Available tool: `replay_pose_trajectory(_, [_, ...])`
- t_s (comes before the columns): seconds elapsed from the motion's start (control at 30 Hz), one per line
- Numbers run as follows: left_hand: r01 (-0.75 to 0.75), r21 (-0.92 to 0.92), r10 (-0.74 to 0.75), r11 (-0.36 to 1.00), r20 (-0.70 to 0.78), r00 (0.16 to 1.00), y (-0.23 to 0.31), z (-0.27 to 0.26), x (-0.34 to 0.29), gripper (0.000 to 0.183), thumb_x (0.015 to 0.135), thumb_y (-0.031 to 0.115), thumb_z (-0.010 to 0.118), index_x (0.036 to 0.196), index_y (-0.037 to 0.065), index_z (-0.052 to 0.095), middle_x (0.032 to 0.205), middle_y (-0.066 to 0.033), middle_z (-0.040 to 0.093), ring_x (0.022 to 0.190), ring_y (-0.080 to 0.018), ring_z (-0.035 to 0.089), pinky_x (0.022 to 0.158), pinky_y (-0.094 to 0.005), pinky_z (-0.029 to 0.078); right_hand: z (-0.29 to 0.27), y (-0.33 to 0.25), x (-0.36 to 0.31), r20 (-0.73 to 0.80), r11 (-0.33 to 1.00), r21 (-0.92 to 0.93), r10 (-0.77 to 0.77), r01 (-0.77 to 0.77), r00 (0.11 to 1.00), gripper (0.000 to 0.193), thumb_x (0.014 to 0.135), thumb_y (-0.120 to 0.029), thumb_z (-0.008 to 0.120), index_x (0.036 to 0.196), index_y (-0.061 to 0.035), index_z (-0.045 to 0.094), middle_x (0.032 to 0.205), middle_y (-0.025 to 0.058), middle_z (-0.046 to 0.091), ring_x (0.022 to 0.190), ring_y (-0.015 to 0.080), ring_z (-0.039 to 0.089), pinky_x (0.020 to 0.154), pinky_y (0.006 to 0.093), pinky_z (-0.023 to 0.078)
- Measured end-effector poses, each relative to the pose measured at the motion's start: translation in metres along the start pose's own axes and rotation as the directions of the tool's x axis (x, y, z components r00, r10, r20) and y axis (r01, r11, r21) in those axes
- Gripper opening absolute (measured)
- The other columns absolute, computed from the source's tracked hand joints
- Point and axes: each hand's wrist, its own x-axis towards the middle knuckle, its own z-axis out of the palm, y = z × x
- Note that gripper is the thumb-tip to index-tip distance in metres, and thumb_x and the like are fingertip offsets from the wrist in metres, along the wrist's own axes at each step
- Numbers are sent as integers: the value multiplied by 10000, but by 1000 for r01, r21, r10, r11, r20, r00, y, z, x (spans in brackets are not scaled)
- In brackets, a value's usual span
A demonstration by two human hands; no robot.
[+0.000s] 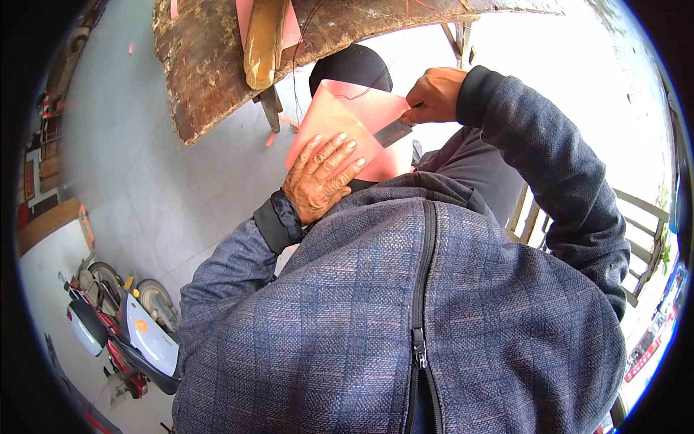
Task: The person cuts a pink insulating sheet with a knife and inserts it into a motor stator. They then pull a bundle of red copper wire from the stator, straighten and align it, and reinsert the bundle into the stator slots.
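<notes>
Folded pink paper [335,116] rests across my lap, its upper flap lifted toward the right. My left hand [318,177] lies on the lower left part of it, fingers stretched out and pressing flat. At the paper's right corner, the fingers of my right hand [432,98] are closed in a pinch. From under them a dark flat blade-like piece [394,133] reaches left between the paper's layers. Its handle, if it has one, is hidden in the hand. My dark-clad knee [353,66] shows just beyond the paper.
Ahead stands a worn wooden table [210,69] with a ragged edge. A wooden block [264,43] lies there on more pink paper [290,29], near thin dark wires. Pink scraps [270,139] dot the grey floor. A motorcycle [137,325] stands at left, a wooden slatted chair [640,217] at right.
</notes>
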Motion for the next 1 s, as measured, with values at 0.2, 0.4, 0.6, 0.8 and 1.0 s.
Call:
replay_pose_trajectory(0.2, [-46, 32, 47, 998, -30, 998, -8, 7, 1, 622, 986, 419, 621, 1537, 141, 543, 1620, -124, 467, 1551, -337, 372, 1288, -565, 220, -1, -3, -2, -10, 1000, -14, 0, 0, 1000, 416, 987, -424, 657, 916, -41, 803, 739, 186, 711, 646, 360, 680, 680, 439, 560])
replay_pose_trajectory(0.4, [-1, 13, 0, 1000, 69, 998, -15, 13, 2, 684, 990, 434, 590, 1587, 122, 473, 1673, -128, 407, 1594, -348, 289, 1311, -559, 135, 0, -5, -3, -30, 1000, -28, 5, -6, 1000, 422, 990, -432, 658, 908, -45, 804, 738, 190, 709, 639, 365, 681, 669, 443, 565])
replay_pose_trajectory(0.6, [0, -3, 0, 1000, 73, 997, -17, 16, 4, 854, 881, 407, 677, 1630, 108, 396, 1726, -114, 312, 1628, -314, 197, 1325, -540, 63, 0, -11, -10, -51, 994, -108, 18, -23, 999, 448, 989, -455, 662, 869, -41, 784, 718, 186, 701, 656, 382, 691, 674, 448, 575])
replay_pose_trajectory(0.8, [8, -40, -6, 999, 57, 998, -19, 23, 4, 847, 886, 404, 649, 1633, 102, 388, 1729, -111, 308, 1627, -312, 201, 1325, -539, 61, 3, -19, -30, -109, 993, -118, -2, -11, 994, 460, 989, -487, 683, 865, -50, 756, 711, 176, 697, 654, 373, 700, 654, 448, 582])
replay_pose_trajectory(1.0, [-25, -37, 25, 999, 2, 1000, -25, 35, 2, 805, 928, 437, 596, 1628, 97, 391, 1729, -107, 309, 1627, -307, 205, 1326, -530, 62, -2, -15, -104, -148, 984, -137, 91, -111, 985, 372, 961, -370, 759, 851, -18, 708, 707, 166, 702, 611, 334, 707, 622, 407, 596])
